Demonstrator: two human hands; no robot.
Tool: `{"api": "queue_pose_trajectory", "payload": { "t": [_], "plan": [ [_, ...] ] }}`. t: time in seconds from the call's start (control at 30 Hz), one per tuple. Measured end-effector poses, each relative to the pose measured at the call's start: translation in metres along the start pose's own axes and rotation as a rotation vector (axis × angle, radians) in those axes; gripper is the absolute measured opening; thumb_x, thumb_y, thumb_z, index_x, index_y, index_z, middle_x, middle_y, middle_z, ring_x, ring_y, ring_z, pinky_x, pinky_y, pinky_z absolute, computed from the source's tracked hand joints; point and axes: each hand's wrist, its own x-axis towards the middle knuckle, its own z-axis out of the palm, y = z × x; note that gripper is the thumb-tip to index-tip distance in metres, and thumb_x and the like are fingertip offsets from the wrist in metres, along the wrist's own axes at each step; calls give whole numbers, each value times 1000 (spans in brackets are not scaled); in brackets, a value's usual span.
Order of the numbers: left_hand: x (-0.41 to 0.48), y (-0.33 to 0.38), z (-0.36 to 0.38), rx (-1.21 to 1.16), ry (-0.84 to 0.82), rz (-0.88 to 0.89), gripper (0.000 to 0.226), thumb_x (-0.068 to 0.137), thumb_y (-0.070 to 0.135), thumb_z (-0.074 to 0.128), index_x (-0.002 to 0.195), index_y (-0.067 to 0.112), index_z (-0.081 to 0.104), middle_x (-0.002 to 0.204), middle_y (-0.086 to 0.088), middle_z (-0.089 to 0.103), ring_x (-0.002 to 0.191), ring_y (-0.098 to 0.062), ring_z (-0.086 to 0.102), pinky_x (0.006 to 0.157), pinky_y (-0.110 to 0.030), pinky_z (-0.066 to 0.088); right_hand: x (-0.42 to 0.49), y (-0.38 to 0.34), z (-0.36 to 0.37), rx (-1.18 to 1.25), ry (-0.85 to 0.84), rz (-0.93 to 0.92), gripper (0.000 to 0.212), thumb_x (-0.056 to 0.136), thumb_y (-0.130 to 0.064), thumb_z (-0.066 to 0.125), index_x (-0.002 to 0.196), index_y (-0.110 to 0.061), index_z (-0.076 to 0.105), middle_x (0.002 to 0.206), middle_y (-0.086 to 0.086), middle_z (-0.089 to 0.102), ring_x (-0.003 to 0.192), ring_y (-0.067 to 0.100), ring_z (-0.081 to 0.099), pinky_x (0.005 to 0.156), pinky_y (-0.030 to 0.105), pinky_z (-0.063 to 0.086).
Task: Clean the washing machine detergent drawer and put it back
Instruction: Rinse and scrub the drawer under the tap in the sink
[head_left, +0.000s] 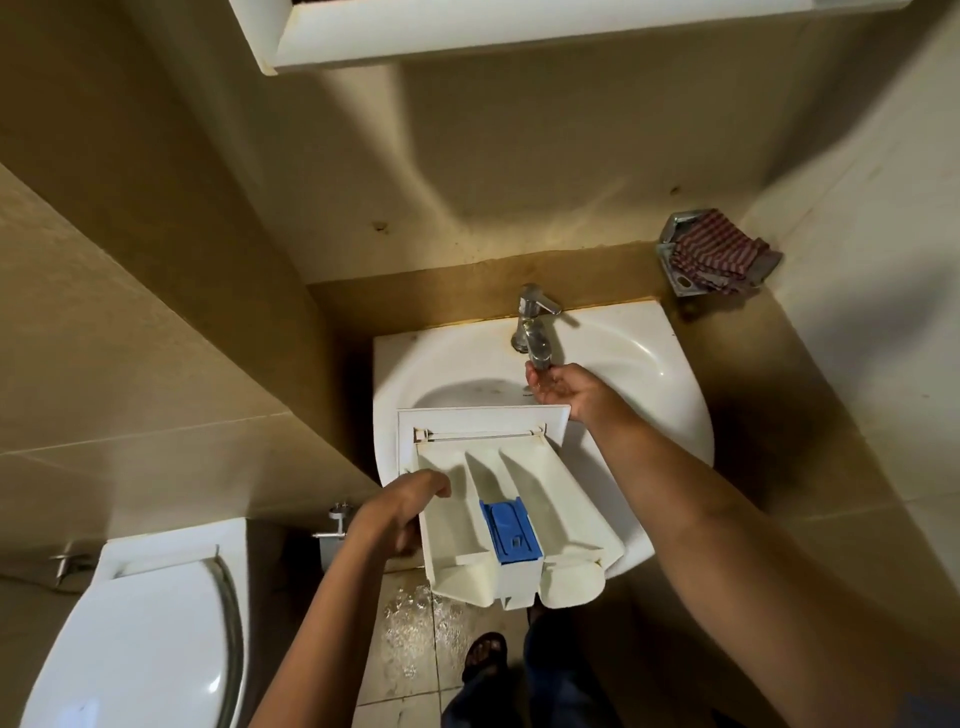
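White ceramic toilet (150, 639), lid closed, at lower left beside the sink.

White ceramic sink (649, 353), set against a beige tiled wall. Its bowl holds the front part of the task's item.

Detergent drawer (561, 499), off-white plastic, three compartments. It lies tilted across the sink's near rim: the wide front panel faces the tap over the bowl, and the rear end overhangs the rim toward the person, above the floor.

Left grip (400, 514), on the drawer's left wall about midway along its length. The fingers curl over the top edge into the left compartment and the rest of the hand sits outside the wall, so the drawer extends to the right of this grip.

Right grip (558, 387), palm up and loosely cupped directly under the tap spout, holding nothing. It sits beyond the far right corner of the drawer's front panel. The wrist passes just beside that corner; whether they touch cannot be told.

Striped cloth (719, 249), red and white, folded in a metal holder (675, 280) in the wall corner at upper right.

Blue insert (511, 530), in the drawer's middle compartment, toward the rear.

Tap (535, 332), chrome, single lever, on the sink's back rim.

Floor tiles (410, 623), wet below the drawer's overhang.
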Motion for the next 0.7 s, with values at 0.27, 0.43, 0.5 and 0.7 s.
{"api": "queue_pose_trajectory", "payload": {
  "t": [0.27, 0.43, 0.5, 0.7],
  "plan": [
    [2, 25, 8, 64, -78, -53, 21, 92, 17, 47, 110, 7, 43, 80, -11, 50, 59, -22, 50, 40, -23, 45, -25, -32, -31, 243, 29, -70, 25, 101, -4, 36, 81, -2, 51, 73, 11, 53, 66, 13, 47, 46, 19, 46],
    [10, 35, 21, 81, -119, -48, 28, 96, 15, 42, 123, 5, 42, 93, -11, 53, 69, -22, 54, 43, -25, 50, -71, -30, -6, -247, -127, 50, 19, 96, 2, 41, 91, 4, 59, 77, 18, 68, 66, 20, 65, 54, 23, 55],
    [11, 38, 26, 94, -125, -55, 24, 98, 15, 40, 120, 6, 43, 92, -11, 55, 70, -23, 57, 43, -26, 51, -85, -18, 15, -517, -215, 105, 22, 97, 2, 40, 101, 10, 60, 92, 23, 69, 77, 26, 71, 67, 29, 60],
    [11, 42, 35, 109, -130, -54, 19, 98, 15, 40, 113, 7, 47, 88, -11, 59, 69, -22, 58, 53, -32, 50, -93, 18, 58, -1374, -395, -115, 30, 99, -3, 42, 125, 4, 54, 132, 18, 56, 124, 25, 54, 100, 27, 45]
  ]
}}
